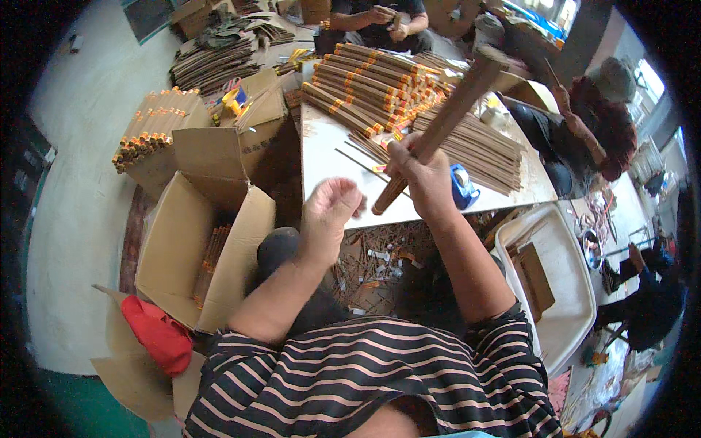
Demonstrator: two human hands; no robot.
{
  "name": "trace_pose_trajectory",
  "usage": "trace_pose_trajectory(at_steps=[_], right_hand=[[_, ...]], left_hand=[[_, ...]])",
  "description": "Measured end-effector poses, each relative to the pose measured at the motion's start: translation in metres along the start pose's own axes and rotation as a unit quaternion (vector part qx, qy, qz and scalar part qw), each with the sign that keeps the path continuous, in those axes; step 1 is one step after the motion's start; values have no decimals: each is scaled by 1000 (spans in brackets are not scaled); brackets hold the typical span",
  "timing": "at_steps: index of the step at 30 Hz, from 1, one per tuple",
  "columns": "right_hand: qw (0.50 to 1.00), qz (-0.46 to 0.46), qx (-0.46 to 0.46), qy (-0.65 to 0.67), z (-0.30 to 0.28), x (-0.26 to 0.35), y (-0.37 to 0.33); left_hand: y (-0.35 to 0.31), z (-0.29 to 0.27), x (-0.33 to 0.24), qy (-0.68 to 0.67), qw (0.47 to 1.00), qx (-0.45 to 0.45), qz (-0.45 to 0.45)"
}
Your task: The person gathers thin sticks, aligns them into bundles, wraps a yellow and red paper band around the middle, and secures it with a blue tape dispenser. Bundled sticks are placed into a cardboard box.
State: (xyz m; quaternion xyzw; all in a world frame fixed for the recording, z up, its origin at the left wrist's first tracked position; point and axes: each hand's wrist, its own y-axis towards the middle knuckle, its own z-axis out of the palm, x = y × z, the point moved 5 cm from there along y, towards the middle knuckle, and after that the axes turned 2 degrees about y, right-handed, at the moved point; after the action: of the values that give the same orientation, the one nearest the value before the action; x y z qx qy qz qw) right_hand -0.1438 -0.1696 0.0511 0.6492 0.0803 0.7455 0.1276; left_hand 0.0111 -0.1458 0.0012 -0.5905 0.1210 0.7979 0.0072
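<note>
My right hand (423,174) is wrapped round a bundle of brown incense sticks (461,102), held slantwise over the near edge of the white table (318,157). To its left my left hand (334,206) is raised with fingers curled, apart from the bundle; whether anything is in it does not show. Behind the hands lie loose brown sticks (482,150) in a spread pile. Farther back, finished bundles (365,80) with red and yellow bands are stacked high. A blue tape dispenser (463,187) stands beside my right wrist.
An open cardboard box (164,252) with banded bundles inside stands at my left, a red cloth (155,336) by it. A white plastic tub (577,292) is at my right. Stick scraps (380,270) litter the floor. Co-workers sit across (376,22) and at right (599,131).
</note>
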Motion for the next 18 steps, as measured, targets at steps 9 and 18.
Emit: trace_pose_trajectory(at_steps=[9, 18], right_hand=[[987, 57, 131, -77, 27, -91, 20], [986, -86, 60, -127, 35, -50, 4]], left_hand=[[78, 28, -31, 191, 966, 53, 166], [83, 42, -78, -28, 990, 53, 125]])
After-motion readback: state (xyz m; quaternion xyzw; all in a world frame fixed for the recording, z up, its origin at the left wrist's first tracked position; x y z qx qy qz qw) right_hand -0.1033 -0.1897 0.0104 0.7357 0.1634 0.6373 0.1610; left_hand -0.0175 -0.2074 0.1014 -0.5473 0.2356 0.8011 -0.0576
